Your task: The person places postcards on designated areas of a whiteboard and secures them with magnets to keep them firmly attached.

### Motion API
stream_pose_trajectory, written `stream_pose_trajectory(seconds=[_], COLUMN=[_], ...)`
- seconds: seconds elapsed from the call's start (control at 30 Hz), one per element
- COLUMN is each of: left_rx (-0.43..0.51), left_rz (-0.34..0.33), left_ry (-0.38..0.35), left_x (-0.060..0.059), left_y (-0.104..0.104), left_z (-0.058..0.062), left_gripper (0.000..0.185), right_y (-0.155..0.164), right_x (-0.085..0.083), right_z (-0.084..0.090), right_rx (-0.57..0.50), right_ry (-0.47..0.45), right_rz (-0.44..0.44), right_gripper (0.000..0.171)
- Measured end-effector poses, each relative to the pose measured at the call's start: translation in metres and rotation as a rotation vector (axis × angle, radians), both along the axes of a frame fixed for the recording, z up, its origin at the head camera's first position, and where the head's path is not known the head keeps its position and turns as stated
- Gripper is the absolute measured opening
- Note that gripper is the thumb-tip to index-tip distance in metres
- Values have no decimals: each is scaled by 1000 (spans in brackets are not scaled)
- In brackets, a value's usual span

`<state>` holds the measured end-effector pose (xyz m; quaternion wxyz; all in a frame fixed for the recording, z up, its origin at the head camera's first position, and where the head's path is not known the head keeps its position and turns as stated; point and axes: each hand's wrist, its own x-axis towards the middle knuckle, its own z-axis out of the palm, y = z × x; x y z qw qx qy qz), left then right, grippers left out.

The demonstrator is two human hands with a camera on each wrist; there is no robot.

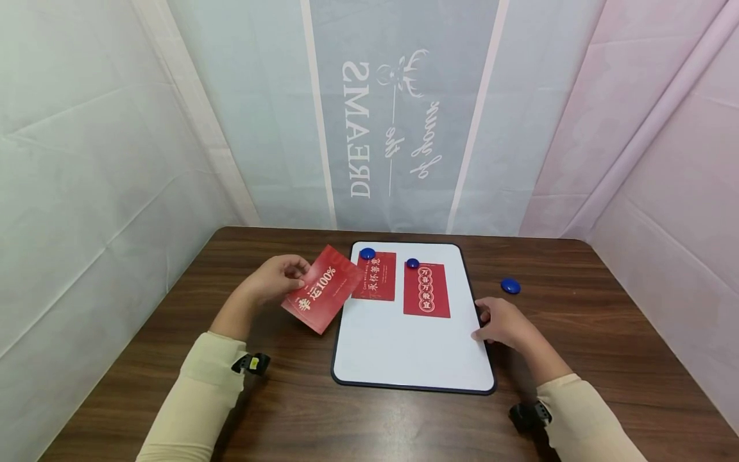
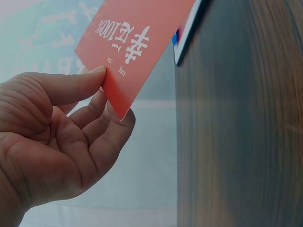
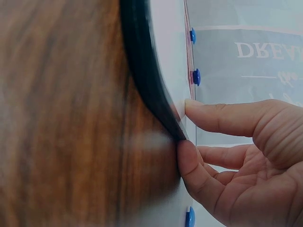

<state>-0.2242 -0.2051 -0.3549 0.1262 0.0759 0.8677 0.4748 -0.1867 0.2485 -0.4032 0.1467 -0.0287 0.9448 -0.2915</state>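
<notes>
My left hand point(image 1: 278, 277) pinches a red card point(image 1: 326, 289) with white lettering between thumb and fingers. In the left wrist view the thumb lies on the printed face of that card point(image 2: 135, 42), with fingers behind it. The card is tilted, beside and slightly over the left edge of a whiteboard point(image 1: 398, 353). My right hand point(image 1: 503, 323) holds the board's dark right edge, thumb on top and fingers at the side, as the right wrist view shows. Two red cards lie on the board: one point(image 1: 385, 276) under a blue magnet point(image 1: 367, 253), another point(image 1: 437, 301) under a second magnet point(image 1: 412, 263).
A loose round blue magnet point(image 1: 510, 285) lies on the wooden table point(image 1: 404, 427), right of the board. Pale curtains point(image 1: 277, 115) with mirrored lettering stand behind the table's back edge and along both sides. Each wrist wears a small black device point(image 1: 251, 364).
</notes>
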Motion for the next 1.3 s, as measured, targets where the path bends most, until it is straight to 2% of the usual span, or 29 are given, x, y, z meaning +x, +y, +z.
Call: stream_pose_trajectory(seconds=[0.37,0.57,0.87,1.13,1.3], left_rx=[-8,-6,-4,-105,-161], left_rz=[-68,-75,-156,-245,-317], left_ry=[0,-57,-142,-148,-125], left_x=[1,2,-3,-7,-9], left_y=[25,40,64,82,94], left_z=[8,9,4,2,1], left_gripper=[24,25,21,29,26], right_y=[-1,-2,-2,-2,-1], right_x=[0,1,1,1,1], right_z=[2,3,4,5,4], right_rx=[4,9,10,9,9], right_ry=[-3,-5,-5,-4,-3], right_rz=[7,3,0,0,-1], right_gripper=[76,76,76,77,77])
